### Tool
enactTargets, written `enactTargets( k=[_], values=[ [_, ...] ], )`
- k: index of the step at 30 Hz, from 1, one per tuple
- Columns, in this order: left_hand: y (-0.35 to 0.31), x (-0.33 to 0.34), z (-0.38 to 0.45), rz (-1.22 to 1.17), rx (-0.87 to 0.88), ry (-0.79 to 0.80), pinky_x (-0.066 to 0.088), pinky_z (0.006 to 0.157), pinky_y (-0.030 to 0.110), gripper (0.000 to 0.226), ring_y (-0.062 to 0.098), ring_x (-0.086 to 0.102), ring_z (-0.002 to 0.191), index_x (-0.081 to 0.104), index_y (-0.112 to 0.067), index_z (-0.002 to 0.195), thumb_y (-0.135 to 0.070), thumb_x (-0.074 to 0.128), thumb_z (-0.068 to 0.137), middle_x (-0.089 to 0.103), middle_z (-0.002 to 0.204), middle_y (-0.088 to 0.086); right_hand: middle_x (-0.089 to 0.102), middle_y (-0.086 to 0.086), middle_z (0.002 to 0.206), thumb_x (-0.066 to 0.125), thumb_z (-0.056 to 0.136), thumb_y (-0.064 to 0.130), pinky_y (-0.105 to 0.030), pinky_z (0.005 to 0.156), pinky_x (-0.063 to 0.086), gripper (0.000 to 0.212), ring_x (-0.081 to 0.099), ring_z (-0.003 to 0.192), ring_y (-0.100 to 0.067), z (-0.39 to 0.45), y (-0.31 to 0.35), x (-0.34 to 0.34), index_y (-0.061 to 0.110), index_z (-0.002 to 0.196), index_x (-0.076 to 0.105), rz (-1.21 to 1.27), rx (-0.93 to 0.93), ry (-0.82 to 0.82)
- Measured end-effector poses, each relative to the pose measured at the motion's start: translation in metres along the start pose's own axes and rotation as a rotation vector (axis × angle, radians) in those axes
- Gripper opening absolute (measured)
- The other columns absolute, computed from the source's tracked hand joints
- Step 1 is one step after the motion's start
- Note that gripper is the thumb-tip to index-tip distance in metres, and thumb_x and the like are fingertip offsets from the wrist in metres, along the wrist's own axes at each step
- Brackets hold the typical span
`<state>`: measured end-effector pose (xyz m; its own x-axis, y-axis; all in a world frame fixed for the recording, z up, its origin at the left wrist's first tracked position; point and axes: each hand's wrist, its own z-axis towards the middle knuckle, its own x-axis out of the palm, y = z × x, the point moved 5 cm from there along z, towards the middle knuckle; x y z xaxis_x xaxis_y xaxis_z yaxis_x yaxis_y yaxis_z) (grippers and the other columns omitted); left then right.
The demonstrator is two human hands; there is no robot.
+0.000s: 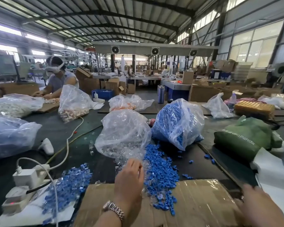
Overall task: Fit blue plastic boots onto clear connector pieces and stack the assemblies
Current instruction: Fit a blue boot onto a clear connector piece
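Two hands out over the counter, my left hand (pixel 129 176) reaching palm-down, fingers curled into the clear connector pieces (pixel 121 145) beside the blue boots (pixel 161 174), my right hand (pixel 256 200) blurred, grip unreadable, on cardboard (pixel 195 207).

Factory hall: ribbed metal roof (pixel 105 17) on dark trusses, tall windows (pixel 252 45) at right w/ daylight, fans (pixel 155 51) on overhead beam, benches & cardboard boxes (pixel 116 86) at back.

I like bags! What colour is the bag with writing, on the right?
Green bag, white lettering; head view shows it.
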<state>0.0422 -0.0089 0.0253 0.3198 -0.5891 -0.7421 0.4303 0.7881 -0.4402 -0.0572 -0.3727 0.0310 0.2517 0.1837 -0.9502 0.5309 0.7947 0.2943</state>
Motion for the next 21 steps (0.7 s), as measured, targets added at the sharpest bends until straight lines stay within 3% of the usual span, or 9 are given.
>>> enactTargets(
  k=[4, 6, 9, 12, 16, 21],
  values=[
    [0.025, -0.001, -0.010, -0.031, -0.099, -0.051, 0.046, 0.057, 0.010, 0.010, -0.002, 0.053, 0.065, 0.062, -0.024, 0.097, -0.026, 0.054, 0.103, 0.051, 0.091, -0.014, 0.063, -0.005, 0.123, 0.043, 0.100, 0.024, -0.029, 0.099, 0.051, 0.045, 0.064, 0.114, -0.020, -0.002, -0.027, 0.012, 0.016, 0.143, 0.039, -0.131, 0.069, 0.032],
    [0.033, -0.001, -0.013, -0.052, -0.135, -0.057, 0.045, 0.055, 0.011, 0.012, 0.000, 0.054, 0.064, 0.060, -0.024, 0.092, -0.026, 0.054, 0.103, 0.051, 0.089, -0.015, 0.064, -0.007, 0.126, 0.046, 0.099, 0.022, -0.029, 0.102, 0.047, 0.046, 0.062, 0.118, -0.021, 0.001, -0.034, 0.020, 0.016, 0.143, 0.038, -0.212, 0.059, 0.007],
    [0.037, -0.002, -0.014, -0.073, -0.153, -0.051, 0.046, 0.059, 0.011, 0.014, 0.000, 0.054, 0.064, 0.056, -0.023, 0.089, -0.025, 0.054, 0.103, 0.051, 0.088, -0.012, 0.065, -0.013, 0.119, 0.059, 0.088, 0.020, -0.035, 0.095, 0.049, 0.028, 0.062, 0.114, -0.031, -0.006, -0.031, 0.018, 0.014, 0.114, 0.050, -0.221, 0.102, 0.001],
    [0.036, -0.003, -0.015, -0.112, -0.167, -0.054, 0.044, 0.066, 0.007, 0.018, 0.000, 0.053, 0.062, 0.052, -0.025, 0.085, -0.023, 0.056, 0.103, 0.049, 0.084, -0.013, 0.062, -0.005, 0.097, 0.061, 0.088, 0.024, -0.034, 0.077, 0.047, 0.022, 0.063, 0.091, -0.027, -0.017, -0.008, 0.008, 0.019, 0.087, 0.040, -0.255, 0.057, -0.029],
    [0.039, -0.004, -0.015, -0.126, -0.193, -0.055, 0.044, 0.055, 0.011, 0.018, 0.000, 0.056, 0.065, 0.052, -0.027, 0.085, -0.026, 0.055, 0.103, 0.048, 0.084, -0.015, 0.051, 0.001, 0.093, 0.055, 0.095, 0.015, -0.030, 0.066, 0.039, 0.024, 0.049, 0.077, -0.018, -0.030, 0.045, -0.005, 0.023, 0.091, 0.033, -0.240, -0.053, -0.168],
    [0.038, -0.003, -0.013, -0.118, -0.182, -0.046, 0.043, 0.055, 0.012, 0.016, 0.000, 0.056, 0.067, 0.052, -0.027, 0.087, -0.028, 0.055, 0.102, 0.048, 0.088, -0.015, 0.050, -0.003, 0.114, 0.064, 0.093, 0.017, -0.031, 0.082, 0.046, 0.037, 0.053, 0.105, -0.020, -0.020, 0.124, 0.007, 0.020, 0.121, 0.040, -0.108, -0.293, -0.149]
  ],
)
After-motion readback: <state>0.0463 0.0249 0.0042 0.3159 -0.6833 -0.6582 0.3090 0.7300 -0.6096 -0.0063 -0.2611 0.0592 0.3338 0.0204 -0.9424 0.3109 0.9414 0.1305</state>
